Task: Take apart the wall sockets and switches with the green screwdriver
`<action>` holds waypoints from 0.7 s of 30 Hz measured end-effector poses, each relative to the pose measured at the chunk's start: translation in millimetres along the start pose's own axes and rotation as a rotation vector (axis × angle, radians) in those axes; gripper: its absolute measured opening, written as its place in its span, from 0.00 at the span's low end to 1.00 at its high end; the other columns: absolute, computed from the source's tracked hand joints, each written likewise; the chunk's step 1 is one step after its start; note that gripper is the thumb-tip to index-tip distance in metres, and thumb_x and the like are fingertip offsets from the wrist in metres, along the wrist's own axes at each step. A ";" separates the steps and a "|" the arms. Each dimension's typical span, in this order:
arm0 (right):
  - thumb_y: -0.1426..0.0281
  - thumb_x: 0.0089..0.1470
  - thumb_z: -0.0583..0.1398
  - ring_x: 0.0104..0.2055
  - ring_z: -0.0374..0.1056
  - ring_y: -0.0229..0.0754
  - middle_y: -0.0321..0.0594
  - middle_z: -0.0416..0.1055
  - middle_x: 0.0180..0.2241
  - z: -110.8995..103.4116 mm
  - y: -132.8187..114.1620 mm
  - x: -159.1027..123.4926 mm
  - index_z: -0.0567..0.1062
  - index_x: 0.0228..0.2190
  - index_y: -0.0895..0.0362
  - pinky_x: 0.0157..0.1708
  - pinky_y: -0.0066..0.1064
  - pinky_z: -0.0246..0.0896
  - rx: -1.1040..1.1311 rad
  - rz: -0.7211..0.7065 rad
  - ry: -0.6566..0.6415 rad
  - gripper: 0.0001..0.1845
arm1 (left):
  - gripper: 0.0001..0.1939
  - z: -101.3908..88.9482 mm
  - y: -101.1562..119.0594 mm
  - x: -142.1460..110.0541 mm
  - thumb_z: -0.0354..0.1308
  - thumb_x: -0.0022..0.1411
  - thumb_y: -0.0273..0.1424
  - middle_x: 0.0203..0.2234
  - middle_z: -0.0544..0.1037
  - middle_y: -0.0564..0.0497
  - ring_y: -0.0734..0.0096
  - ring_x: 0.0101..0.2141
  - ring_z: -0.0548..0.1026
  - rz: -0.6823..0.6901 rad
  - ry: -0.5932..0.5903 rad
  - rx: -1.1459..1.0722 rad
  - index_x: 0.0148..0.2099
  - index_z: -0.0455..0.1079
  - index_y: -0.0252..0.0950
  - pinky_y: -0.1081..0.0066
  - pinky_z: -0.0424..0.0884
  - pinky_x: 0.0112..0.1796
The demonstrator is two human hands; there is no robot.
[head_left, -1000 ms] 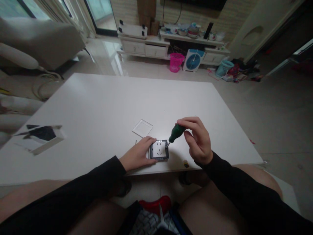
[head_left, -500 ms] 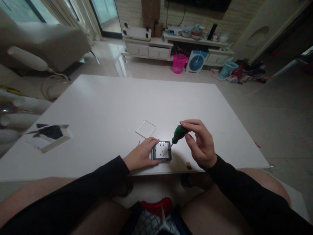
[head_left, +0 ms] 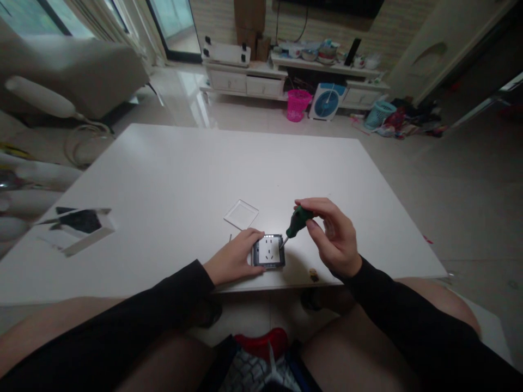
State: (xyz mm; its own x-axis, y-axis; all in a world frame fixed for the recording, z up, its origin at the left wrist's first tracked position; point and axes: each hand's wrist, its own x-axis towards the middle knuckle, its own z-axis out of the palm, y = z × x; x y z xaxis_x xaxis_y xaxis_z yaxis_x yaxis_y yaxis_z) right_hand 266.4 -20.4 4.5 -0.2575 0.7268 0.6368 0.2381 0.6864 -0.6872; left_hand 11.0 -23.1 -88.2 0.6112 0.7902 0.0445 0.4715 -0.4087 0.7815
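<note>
A wall socket (head_left: 268, 251) with a white face and dark surround lies flat near the table's front edge. My left hand (head_left: 237, 256) grips it from the left, thumb along the near side and fingers at the far corner. In my right hand (head_left: 333, 234) is a screwdriver (head_left: 298, 220) with a green handle, pinched between thumb and fingers. The screwdriver leans down to the left, and its tip meets the socket's right side. Behind the socket lies a square cover frame (head_left: 241, 214). A small thin piece (head_left: 230, 237) rests by my left hand.
A small yellow-and-dark sticker or figure (head_left: 313, 274) is at the front edge of the white table (head_left: 192, 179). To the left, an open recess (head_left: 87, 239) in the tabletop holds dark items. A pink basket (head_left: 298, 105) and a fan (head_left: 327, 102) stand on the floor beyond.
The view has shifted slightly. My right hand's fingers have shifted a little on the screwdriver handle; the tip stays at the socket's right side and my left hand keeps its grip.
</note>
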 end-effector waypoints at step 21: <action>0.77 0.63 0.63 0.53 0.72 0.49 0.43 0.73 0.52 -1.1 -2.2 1.2 0.77 0.53 0.46 0.49 0.48 0.72 0.029 0.015 -0.004 0.20 | 0.38 -0.3 -0.1 0.8 0.74 0.55 0.38 0.57 0.71 0.41 0.48 0.57 0.71 0.016 -0.009 0.002 0.64 0.64 0.40 0.49 0.70 0.58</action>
State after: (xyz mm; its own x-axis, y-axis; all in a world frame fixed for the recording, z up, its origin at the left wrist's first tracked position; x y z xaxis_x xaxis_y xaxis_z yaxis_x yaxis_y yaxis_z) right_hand 266.6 -21.0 7.1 -0.2575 0.7368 0.6251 0.2146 0.6744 -0.7065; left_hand 11.2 -22.3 -88.0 0.6248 0.7791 0.0515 0.4625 -0.4225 0.7795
